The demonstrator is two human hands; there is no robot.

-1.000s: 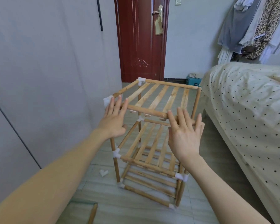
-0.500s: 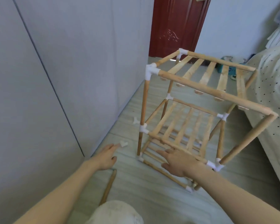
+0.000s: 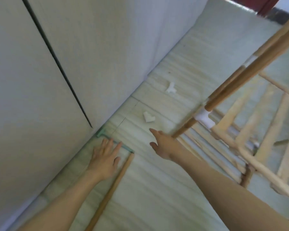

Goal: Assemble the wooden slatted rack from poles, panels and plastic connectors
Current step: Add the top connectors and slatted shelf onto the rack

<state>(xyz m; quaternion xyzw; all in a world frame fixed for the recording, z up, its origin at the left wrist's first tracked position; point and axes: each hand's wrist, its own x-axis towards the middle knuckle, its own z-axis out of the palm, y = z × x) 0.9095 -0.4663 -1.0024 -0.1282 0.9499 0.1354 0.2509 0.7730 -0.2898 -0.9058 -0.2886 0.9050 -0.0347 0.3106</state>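
Observation:
The wooden slatted rack (image 3: pixel 244 104) fills the right side, blurred, with a white plastic connector (image 3: pixel 204 120) at its near corner. Two loose white connectors lie on the floor: one (image 3: pixel 148 117) just beyond my right hand, another (image 3: pixel 170 88) farther off near the wall. A loose wooden pole (image 3: pixel 112 189) lies on the floor beside my left hand. My left hand (image 3: pixel 105 157) hangs low over the floor with fingers spread, holding nothing. My right hand (image 3: pixel 162 144) reaches out with straight fingers toward the nearer connector, a short way from it.
A pale wall or cabinet front (image 3: pixel 57 64) with a dark vertical seam runs along the left. A greenish glass-like sheet edge (image 3: pixel 107 137) lies on the floor under my left hand. The dark red door (image 3: pixel 267 4) shows at the top right.
The view has swung down and left toward the floor. Both hands left the rack and dropped toward the floor; my right hand now reaches toward the loose connector.

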